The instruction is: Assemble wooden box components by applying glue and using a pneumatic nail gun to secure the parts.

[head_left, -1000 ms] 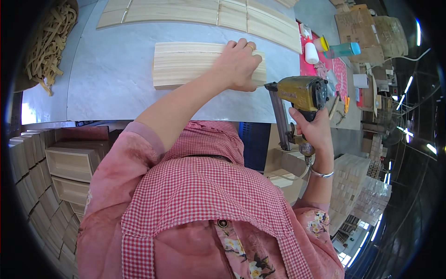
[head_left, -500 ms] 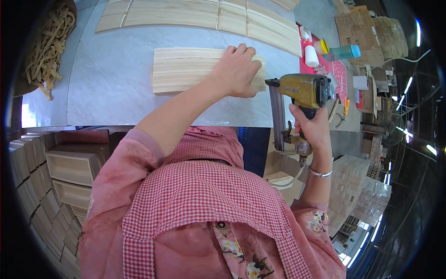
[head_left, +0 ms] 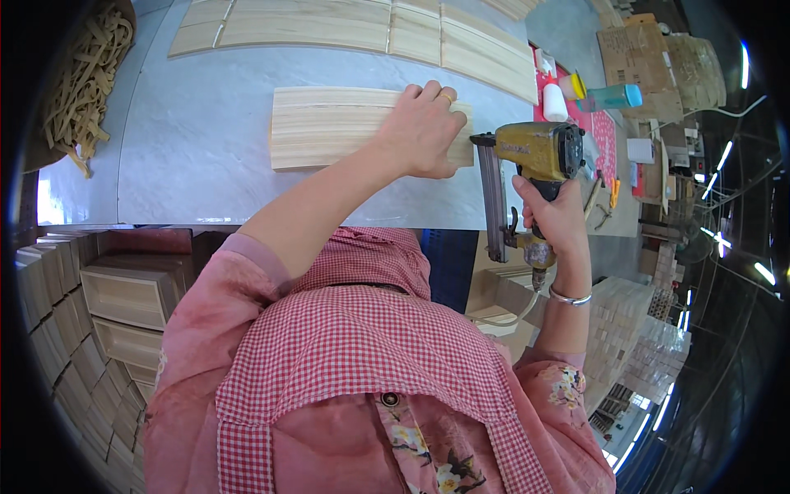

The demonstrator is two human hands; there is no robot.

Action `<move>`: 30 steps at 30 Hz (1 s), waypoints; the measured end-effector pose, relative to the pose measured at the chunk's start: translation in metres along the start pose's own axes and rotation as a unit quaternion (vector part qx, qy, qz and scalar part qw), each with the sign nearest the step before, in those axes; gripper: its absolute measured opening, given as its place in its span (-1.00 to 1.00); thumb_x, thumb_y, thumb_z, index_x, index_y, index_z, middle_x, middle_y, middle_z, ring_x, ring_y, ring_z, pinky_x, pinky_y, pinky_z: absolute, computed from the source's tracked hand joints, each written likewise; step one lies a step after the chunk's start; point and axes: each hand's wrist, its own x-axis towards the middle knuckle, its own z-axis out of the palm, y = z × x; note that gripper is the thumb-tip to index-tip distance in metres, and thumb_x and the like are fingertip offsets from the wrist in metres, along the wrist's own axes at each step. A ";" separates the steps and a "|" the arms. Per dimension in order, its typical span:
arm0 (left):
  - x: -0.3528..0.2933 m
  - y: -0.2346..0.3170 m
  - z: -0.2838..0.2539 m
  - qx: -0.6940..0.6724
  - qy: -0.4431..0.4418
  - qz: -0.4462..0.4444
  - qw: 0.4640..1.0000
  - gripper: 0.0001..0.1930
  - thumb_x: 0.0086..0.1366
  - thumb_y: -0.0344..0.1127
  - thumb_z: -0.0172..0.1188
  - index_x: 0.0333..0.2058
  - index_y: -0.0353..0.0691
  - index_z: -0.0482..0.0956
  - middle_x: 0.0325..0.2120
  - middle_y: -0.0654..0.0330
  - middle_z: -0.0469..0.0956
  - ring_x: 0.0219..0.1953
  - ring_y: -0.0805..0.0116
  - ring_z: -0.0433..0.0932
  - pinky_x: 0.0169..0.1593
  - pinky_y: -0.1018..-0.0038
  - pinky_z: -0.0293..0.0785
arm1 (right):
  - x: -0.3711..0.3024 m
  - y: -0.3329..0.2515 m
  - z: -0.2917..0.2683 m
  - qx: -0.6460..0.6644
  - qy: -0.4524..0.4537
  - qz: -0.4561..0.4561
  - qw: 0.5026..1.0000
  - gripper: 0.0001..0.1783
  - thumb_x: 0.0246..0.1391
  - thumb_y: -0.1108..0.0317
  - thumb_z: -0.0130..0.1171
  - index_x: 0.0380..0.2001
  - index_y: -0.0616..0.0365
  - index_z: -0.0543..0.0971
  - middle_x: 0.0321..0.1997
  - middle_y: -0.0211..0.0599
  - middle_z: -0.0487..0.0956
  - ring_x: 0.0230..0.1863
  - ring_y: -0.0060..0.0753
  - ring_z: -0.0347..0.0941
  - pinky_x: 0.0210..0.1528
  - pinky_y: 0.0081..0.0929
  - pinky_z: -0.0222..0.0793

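Observation:
On the table lies a pale wooden piece (head_left: 329, 128), long, with lines running along its top; whether it is one board or several joined cannot be told. My left hand (head_left: 424, 132) grips it near its right end, fingers over the far edge and thumb at the near side. My right hand (head_left: 555, 214) is closed round the handle of a yellow and black nail gun (head_left: 527, 148). The gun's nose is at the right end of the wood, and its long magazine (head_left: 494, 206) points back toward me. Contact between nose and wood cannot be made out.
Several wooden boards (head_left: 304, 29) lie in a row at the far side of the table (head_left: 189, 132). Far left is a container of curled strips (head_left: 86, 86). Beyond the gun stand a white bottle (head_left: 555, 103) and a teal bottle (head_left: 609, 97). Wooden boxes (head_left: 123, 296) are stacked lower left.
The nail gun and my right hand have shifted slightly away from me, with the gun's nose a little higher in view. My left hand keeps its grip on the wooden piece.

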 end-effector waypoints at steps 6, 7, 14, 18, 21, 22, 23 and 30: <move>0.001 0.001 -0.002 0.001 -0.005 -0.001 1.000 -0.60 -0.09 0.00 0.37 -0.35 -0.17 0.65 0.09 0.02 0.47 0.05 0.09 0.35 0.16 0.24 0.23 | 0.002 -0.003 -0.001 0.006 -0.005 0.026 1.000 -0.74 0.10 0.35 0.35 -0.41 0.40 0.60 -0.68 -0.37 0.49 -0.73 -0.62 0.33 -0.68 -0.62 0.27; 0.001 0.001 -0.003 0.000 -0.008 -0.003 1.000 -0.60 -0.08 0.00 0.38 -0.34 -0.17 0.65 0.09 0.02 0.47 0.06 0.09 0.35 0.17 0.24 0.23 | 0.002 -0.005 -0.001 0.007 -0.007 0.030 0.999 -0.74 0.10 0.35 0.35 -0.40 0.40 0.60 -0.68 -0.37 0.49 -0.73 -0.61 0.33 -0.68 -0.62 0.27; -0.002 0.000 0.002 -0.004 0.014 0.006 1.000 -0.52 -0.09 0.01 0.39 -0.26 -0.20 0.62 0.09 0.00 0.46 0.09 0.05 0.35 0.22 0.22 0.22 | 0.008 -0.018 -0.005 -0.003 -0.019 0.016 1.000 -0.71 0.11 0.32 0.36 -0.38 0.42 0.59 -0.69 -0.37 0.49 -0.73 -0.61 0.35 -0.68 -0.62 0.27; -0.003 0.000 0.004 0.003 0.033 0.001 0.999 -0.46 -0.11 0.01 0.41 -0.19 -0.22 0.59 0.09 -0.03 0.46 0.10 0.04 0.35 0.24 0.21 0.22 | 0.030 -0.021 -0.006 -0.006 -0.004 -0.018 1.000 -0.69 0.11 0.30 0.36 -0.37 0.41 0.59 -0.69 -0.36 0.49 -0.73 -0.61 0.35 -0.68 -0.63 0.27; -0.003 0.000 0.004 0.004 0.040 0.007 0.999 -0.46 -0.11 0.00 0.41 -0.18 -0.23 0.60 0.05 -0.05 0.47 0.06 0.04 0.35 0.22 0.21 0.22 | 0.042 -0.023 -0.005 -0.022 -0.018 -0.018 0.999 -0.68 0.11 0.28 0.35 -0.36 0.42 0.59 -0.69 -0.36 0.49 -0.73 -0.60 0.35 -0.68 -0.63 0.27; -0.003 0.000 0.004 0.004 0.042 0.010 0.999 -0.46 -0.11 0.00 0.41 -0.18 -0.23 0.61 0.02 -0.05 0.47 0.04 0.04 0.35 0.21 0.22 0.23 | 0.045 -0.024 -0.005 -0.030 -0.025 -0.017 0.999 -0.67 0.11 0.28 0.35 -0.35 0.42 0.59 -0.69 -0.37 0.49 -0.73 -0.60 0.35 -0.68 -0.63 0.27; -0.003 0.000 0.004 0.004 0.044 0.014 0.999 -0.46 -0.11 -0.01 0.41 -0.17 -0.24 0.61 0.00 -0.06 0.48 0.02 0.04 0.35 0.20 0.22 0.23 | 0.047 -0.024 -0.005 -0.038 -0.031 -0.015 0.999 -0.66 0.11 0.27 0.35 -0.34 0.42 0.59 -0.69 -0.37 0.49 -0.73 -0.60 0.35 -0.68 -0.63 0.27; -0.002 -0.002 0.003 0.001 0.029 0.010 1.000 -0.44 -0.12 0.00 0.42 -0.17 -0.24 0.61 0.01 -0.05 0.48 0.02 0.04 0.35 0.20 0.22 0.22 | 0.054 -0.032 -0.006 -0.040 -0.044 -0.003 0.998 -0.64 0.12 0.25 0.35 -0.29 0.42 0.57 -0.69 -0.37 0.50 -0.74 -0.58 0.35 -0.68 -0.64 0.27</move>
